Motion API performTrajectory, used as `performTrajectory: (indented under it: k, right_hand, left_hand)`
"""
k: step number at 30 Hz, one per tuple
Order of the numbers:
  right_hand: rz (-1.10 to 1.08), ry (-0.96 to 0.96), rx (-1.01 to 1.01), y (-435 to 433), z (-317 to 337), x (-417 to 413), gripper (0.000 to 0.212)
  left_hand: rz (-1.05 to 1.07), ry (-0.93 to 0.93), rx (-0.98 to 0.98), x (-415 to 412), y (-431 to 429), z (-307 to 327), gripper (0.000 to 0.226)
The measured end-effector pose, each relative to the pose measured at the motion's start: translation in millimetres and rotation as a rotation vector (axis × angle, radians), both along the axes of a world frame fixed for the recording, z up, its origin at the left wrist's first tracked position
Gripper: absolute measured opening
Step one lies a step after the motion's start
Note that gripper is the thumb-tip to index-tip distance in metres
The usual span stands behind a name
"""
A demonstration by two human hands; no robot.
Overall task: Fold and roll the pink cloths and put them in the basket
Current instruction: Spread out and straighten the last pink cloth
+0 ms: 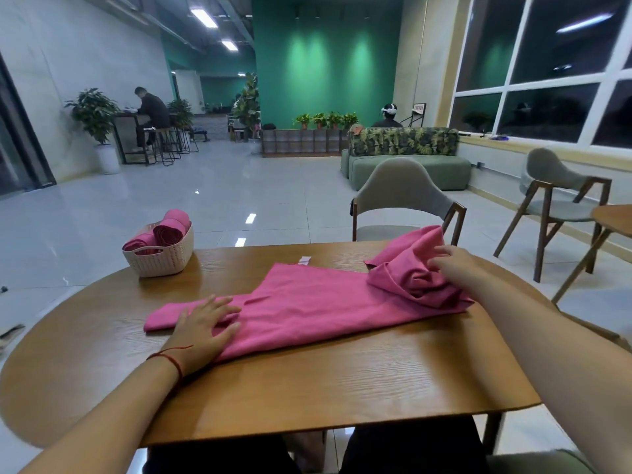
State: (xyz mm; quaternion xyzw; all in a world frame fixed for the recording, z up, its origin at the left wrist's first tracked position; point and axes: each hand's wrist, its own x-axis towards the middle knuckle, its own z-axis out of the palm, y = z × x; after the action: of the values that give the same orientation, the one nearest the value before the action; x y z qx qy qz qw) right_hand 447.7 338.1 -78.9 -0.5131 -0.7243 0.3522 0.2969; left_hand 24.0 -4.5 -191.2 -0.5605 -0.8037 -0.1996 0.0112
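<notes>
A pink cloth [307,302] lies spread across the wooden table [342,378], flat and partly folded at its left end, bunched up at its right end. My left hand [201,328] rests flat on the left end with fingers spread, pressing it down. My right hand [455,263] grips the bunched right part, which is lifted off the table. A white woven basket [160,260] stands at the far left of the table. It holds three rolled pink cloths [169,230].
A small white tag [304,260] lies on the table behind the cloth. A grey chair [403,196] stands across the table and another [557,189] to the right by a second table's edge [615,217]. Two people sit far back in the room.
</notes>
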Motion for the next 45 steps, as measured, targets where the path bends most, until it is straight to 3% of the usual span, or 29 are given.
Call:
performTrajectory:
  k: [2, 5, 7, 9, 12, 14, 18, 23, 29, 36, 39, 45]
  right_hand:
    - [0.053, -0.162, 0.117, -4, -7, -4, 0.042]
    - [0.075, -0.221, 0.241, -14, -8, -17, 0.085]
    - [0.087, -0.209, 0.219, -21, -8, -29, 0.116]
    - [0.112, -0.312, 0.196, -20, -13, -41, 0.134]
    - [0.175, -0.530, 0.241, -9, -35, -54, 0.128]
    - [0.177, -0.560, 0.245, 0, -46, -62, 0.121]
    - [0.160, -0.520, 0.296, 21, -53, -76, 0.100]
    - [0.269, -0.436, 0.351, 50, -56, -112, 0.086]
    - [0.312, -0.143, 0.391, 88, -48, -172, 0.055]
    - [0.152, -0.106, 0.259, 124, -27, -246, 0.083]
    - [0.054, -0.067, 0.244, 126, -35, -259, 0.076]
    - [0.053, -0.133, 0.532, 101, -74, -239, 0.050]
  left_hand:
    - [-0.066, 0.035, -0.024, 19, 23, 9, 0.046]
    - [-0.143, 0.111, -0.168, 54, 64, 25, 0.067]
    - [-0.198, 0.124, -0.225, 73, 88, 32, 0.080]
    - [-0.238, 0.096, -0.294, 86, 111, 37, 0.094]
    - [-0.284, 0.115, -0.394, 97, 142, 40, 0.094]
    - [-0.331, 0.131, -0.433, 100, 158, 39, 0.090]
    - [-0.379, 0.107, -0.412, 96, 180, 27, 0.083]
    - [-0.259, 0.066, -0.402, 86, 192, 16, 0.085]
    - [-0.089, 0.067, -0.444, 70, 196, 23, 0.081]
    - [0.168, 0.186, -0.426, 51, 192, 19, 0.088]
    - [0.255, 0.200, -0.483, 49, 208, 21, 0.091]
    - [0.451, 0.126, -0.606, 56, 249, 27, 0.094]
